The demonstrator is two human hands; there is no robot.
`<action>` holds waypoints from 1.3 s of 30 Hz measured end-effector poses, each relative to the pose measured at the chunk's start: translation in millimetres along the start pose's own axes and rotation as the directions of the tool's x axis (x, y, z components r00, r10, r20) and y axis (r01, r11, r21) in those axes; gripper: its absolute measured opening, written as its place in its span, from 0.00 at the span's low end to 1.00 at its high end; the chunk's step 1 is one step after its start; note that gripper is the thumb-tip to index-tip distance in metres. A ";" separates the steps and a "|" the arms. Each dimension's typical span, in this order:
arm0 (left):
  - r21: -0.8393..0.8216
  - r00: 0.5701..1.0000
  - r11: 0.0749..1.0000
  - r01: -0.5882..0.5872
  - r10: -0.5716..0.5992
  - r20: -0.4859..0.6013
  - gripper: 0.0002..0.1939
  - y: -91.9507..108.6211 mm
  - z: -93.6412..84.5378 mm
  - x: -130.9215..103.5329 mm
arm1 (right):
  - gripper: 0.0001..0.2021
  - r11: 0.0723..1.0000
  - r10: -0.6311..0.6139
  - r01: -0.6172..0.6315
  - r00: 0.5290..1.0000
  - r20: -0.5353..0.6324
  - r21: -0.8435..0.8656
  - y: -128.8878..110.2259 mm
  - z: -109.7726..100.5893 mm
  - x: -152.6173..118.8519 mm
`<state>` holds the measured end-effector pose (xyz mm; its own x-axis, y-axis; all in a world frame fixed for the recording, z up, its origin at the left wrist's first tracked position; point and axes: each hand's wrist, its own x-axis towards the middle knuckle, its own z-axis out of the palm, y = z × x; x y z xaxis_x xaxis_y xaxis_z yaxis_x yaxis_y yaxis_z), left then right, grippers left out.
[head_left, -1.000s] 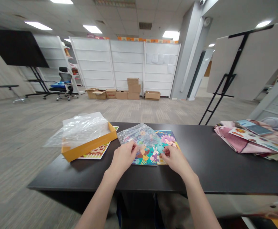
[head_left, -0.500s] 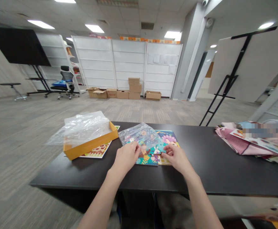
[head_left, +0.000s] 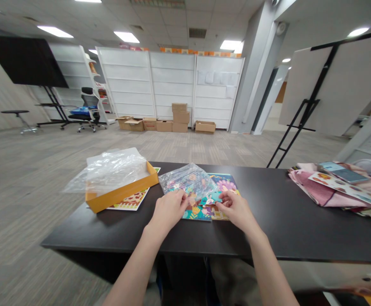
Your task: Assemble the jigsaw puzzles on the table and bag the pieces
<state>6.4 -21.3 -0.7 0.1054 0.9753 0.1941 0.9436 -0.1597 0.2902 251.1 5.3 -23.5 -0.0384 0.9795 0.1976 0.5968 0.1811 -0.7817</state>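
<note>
1. Left hand [head_left: 169, 210]: thumb and fingers pinched on the near edge of the clear bag [head_left: 187, 182], which holds colourful bits. The bag lies on the picture board [head_left: 225, 185], its bulk at 12 o'clock from the hand.
2. Right hand [head_left: 236, 210]: fingertips closed on a small teal piece [head_left: 210, 198] with a rabbit print, at 10 o'clock from the hand. The piece sits at the bag's mouth, between the two hands, just over the board. I cannot tell whether it is fully clear of the plastic.
3. Board: flat on the black table [head_left: 284, 221], near its front edge, partly covered by the bag.
4. Step in hand, as judged: drawing one piece out of the bag while the other hand steadies the bag.
5. Next move calls for, as judged: a firm pinch on the bag, and a slow sideways pull on the piece toward 3 o'clock, so the thin plastic does not drag along or spill.
6. Surroundings: an orange box [head_left: 122, 195] at 10 o'clock from the left hand, with crumpled clear wrap [head_left: 109, 170] in it and a printed sheet [head_left: 130, 203] under it. A pile of pink cloth [head_left: 313, 187] with cards [head_left: 344, 185] on top lies well apart at 2 o'clock from the right hand.
</note>
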 end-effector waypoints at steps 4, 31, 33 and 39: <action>-0.018 0.994 0.998 -0.064 0.062 -0.094 0.07 1.9 0.7 0.5 | 0.10 1.000 -0.007 0.007 1.000 -0.024 0.014 -4.3 -2.8 0.0; 0.081 0.912 0.932 -0.352 0.362 -0.196 0.06 48.3 24.6 10.9 | 0.14 0.993 -0.059 0.059 0.998 -0.003 0.101 1.3 -2.5 -1.5; 0.080 0.908 0.930 -0.359 0.368 -0.203 0.06 47.7 25.6 10.9 | 0.13 0.993 -0.049 0.049 0.999 -0.001 0.109 2.8 -1.4 -1.0; 0.067 0.916 0.933 -0.353 0.359 -0.182 0.04 48.9 24.8 9.8 | 0.12 0.992 -0.041 0.041 0.999 -0.002 0.119 7.8 2.6 0.0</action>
<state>61.3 -15.8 -7.8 0.3779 0.8079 0.4522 0.8645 -0.4828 0.1401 253.7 6.9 -31.1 -0.0614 0.9712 0.2303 0.4954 0.2299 -0.8377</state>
